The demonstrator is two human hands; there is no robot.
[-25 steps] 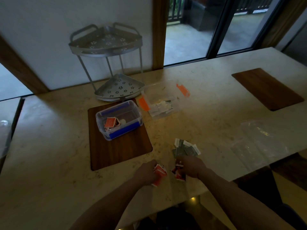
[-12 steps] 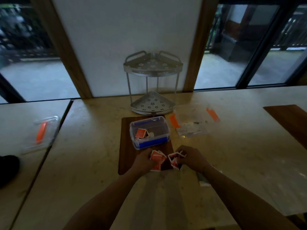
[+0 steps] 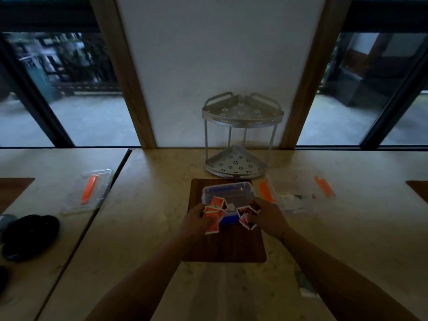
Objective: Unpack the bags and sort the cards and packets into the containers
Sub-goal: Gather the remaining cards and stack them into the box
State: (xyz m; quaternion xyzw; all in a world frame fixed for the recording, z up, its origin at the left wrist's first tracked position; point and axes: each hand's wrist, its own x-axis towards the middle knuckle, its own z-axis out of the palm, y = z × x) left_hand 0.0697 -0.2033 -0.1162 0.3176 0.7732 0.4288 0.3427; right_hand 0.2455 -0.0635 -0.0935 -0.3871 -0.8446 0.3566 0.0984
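My left hand (image 3: 195, 220) grips a bunch of red-backed cards (image 3: 214, 213) at the near left corner of the clear blue-latched container (image 3: 228, 192). My right hand (image 3: 266, 216) holds more red cards (image 3: 246, 215) at the container's near right corner. The container stands on a brown wooden mat (image 3: 224, 246). To its right sits a clear container with orange latches (image 3: 298, 193), which holds white packets (image 3: 290, 201). Some packets (image 3: 305, 284) lie on the table by my right forearm.
A two-tier metal corner rack (image 3: 238, 135) stands behind the mat against the wall. A clear lid with an orange latch (image 3: 89, 191) and dark round objects (image 3: 30, 236) lie on the left table. Another brown mat (image 3: 418, 188) shows at the right edge.
Both hands have carried their cards forward from the table's near edge up to the blue container. The view has swung left and upward.
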